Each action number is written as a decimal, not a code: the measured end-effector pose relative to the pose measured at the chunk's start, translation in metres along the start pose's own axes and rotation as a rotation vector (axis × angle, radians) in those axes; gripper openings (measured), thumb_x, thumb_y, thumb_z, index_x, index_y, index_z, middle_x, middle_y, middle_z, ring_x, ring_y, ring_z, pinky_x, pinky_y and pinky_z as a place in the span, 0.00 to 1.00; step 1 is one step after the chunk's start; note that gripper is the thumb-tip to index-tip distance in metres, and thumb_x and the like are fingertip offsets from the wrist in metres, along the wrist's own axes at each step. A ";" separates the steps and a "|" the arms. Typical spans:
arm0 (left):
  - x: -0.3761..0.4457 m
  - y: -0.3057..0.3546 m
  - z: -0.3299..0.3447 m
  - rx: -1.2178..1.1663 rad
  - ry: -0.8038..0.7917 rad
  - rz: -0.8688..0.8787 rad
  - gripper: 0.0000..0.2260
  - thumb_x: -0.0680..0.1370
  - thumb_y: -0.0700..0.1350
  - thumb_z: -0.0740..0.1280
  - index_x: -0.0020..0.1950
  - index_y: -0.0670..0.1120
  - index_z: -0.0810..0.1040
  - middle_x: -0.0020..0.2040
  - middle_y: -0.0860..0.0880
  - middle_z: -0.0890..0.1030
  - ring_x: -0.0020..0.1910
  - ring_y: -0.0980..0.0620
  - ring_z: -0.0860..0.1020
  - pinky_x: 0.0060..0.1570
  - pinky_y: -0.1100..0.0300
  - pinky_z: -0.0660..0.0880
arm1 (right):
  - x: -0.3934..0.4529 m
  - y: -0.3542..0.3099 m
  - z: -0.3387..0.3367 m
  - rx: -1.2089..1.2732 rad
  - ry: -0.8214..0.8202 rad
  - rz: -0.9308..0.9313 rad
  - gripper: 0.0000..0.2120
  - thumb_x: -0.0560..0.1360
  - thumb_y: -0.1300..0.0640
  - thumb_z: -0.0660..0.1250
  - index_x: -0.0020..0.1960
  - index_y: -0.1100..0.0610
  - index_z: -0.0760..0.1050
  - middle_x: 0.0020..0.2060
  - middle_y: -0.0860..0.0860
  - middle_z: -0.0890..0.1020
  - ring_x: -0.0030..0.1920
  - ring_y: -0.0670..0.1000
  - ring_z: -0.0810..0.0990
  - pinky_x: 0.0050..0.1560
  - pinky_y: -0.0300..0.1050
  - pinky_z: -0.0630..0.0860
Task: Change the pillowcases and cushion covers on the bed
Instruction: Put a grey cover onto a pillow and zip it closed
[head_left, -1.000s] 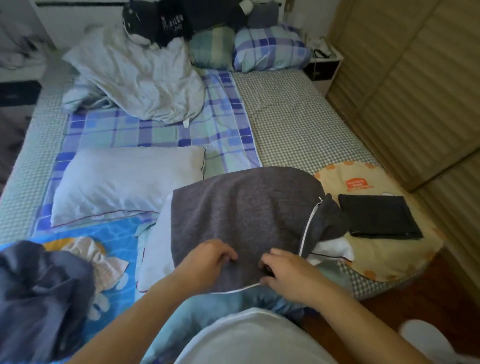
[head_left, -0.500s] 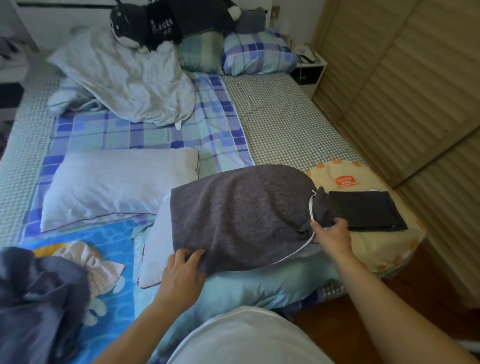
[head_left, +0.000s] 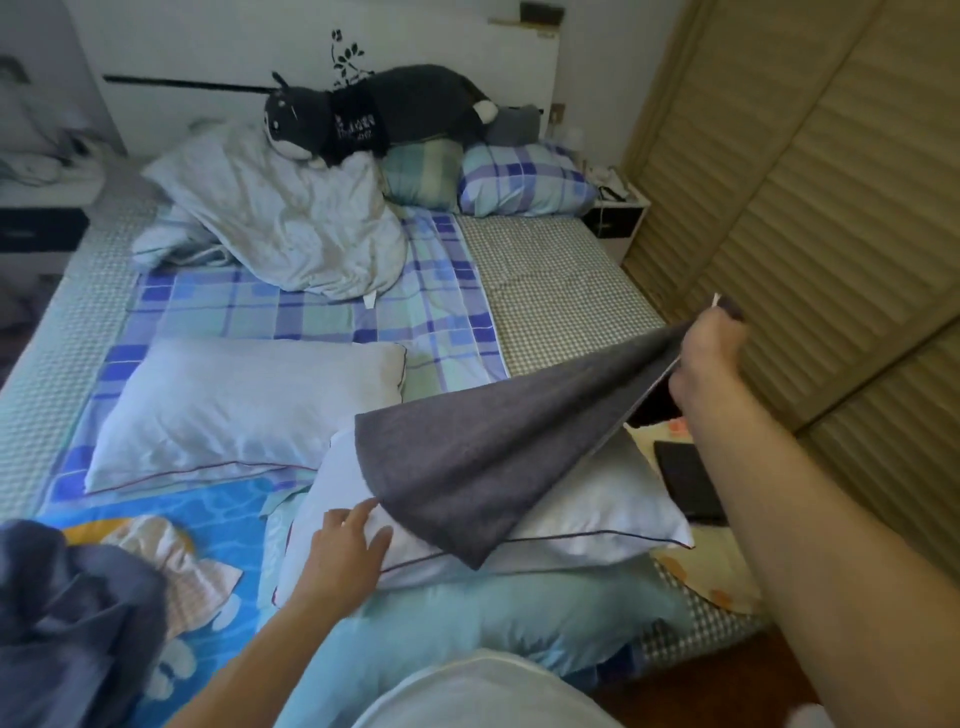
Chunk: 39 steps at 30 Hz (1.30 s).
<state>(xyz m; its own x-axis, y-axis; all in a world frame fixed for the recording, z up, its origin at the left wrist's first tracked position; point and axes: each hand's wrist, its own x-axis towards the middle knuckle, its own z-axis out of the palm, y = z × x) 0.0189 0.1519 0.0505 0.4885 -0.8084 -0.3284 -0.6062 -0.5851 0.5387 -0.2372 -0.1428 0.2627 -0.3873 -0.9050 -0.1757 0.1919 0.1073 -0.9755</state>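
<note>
My right hand (head_left: 709, 353) now pinches the grey pillowcase (head_left: 498, 457), yanked up and right, nearly off the white pillow (head_left: 597, 512); my left hand (head_left: 345, 553), fingers spread, pins the pillow. Almost stripped.

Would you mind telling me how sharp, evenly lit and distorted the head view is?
Head view: soft overall, the right hand pulling the grey pillowcase slightly smeared; dim bluish light, brighter at the headboard; wide-angle bending of the wardrobe doors.

Right grip (head_left: 707, 358) raised, clenched; left grip (head_left: 347, 552) flat, fingers spread.
</note>
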 end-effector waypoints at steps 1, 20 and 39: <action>0.006 0.002 -0.005 0.004 0.005 -0.004 0.22 0.83 0.56 0.60 0.77 0.55 0.66 0.73 0.42 0.69 0.68 0.39 0.72 0.70 0.48 0.67 | -0.004 -0.029 0.018 0.094 -0.055 -0.036 0.09 0.79 0.61 0.57 0.43 0.54 0.72 0.39 0.50 0.76 0.38 0.48 0.76 0.39 0.41 0.74; -0.007 -0.042 -0.003 -0.276 0.047 -0.228 0.39 0.71 0.32 0.73 0.79 0.47 0.63 0.67 0.39 0.74 0.61 0.41 0.76 0.50 0.60 0.68 | -0.114 0.130 0.022 -1.480 -1.294 -1.157 0.19 0.80 0.48 0.60 0.68 0.53 0.65 0.59 0.55 0.72 0.53 0.61 0.77 0.49 0.57 0.75; 0.000 0.232 -0.304 -0.880 0.690 0.186 0.13 0.65 0.55 0.76 0.43 0.47 0.85 0.40 0.51 0.85 0.43 0.47 0.82 0.46 0.52 0.77 | -0.035 -0.158 0.094 -1.211 -0.771 -1.313 0.12 0.72 0.62 0.65 0.54 0.54 0.79 0.51 0.59 0.83 0.50 0.63 0.80 0.48 0.52 0.76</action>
<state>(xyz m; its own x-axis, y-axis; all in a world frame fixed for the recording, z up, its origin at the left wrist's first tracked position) 0.0687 0.0354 0.4112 0.8439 -0.5105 0.1651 -0.1864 0.0095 0.9824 -0.1691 -0.1665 0.4356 0.7307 -0.5672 0.3801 -0.5960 -0.8014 -0.0501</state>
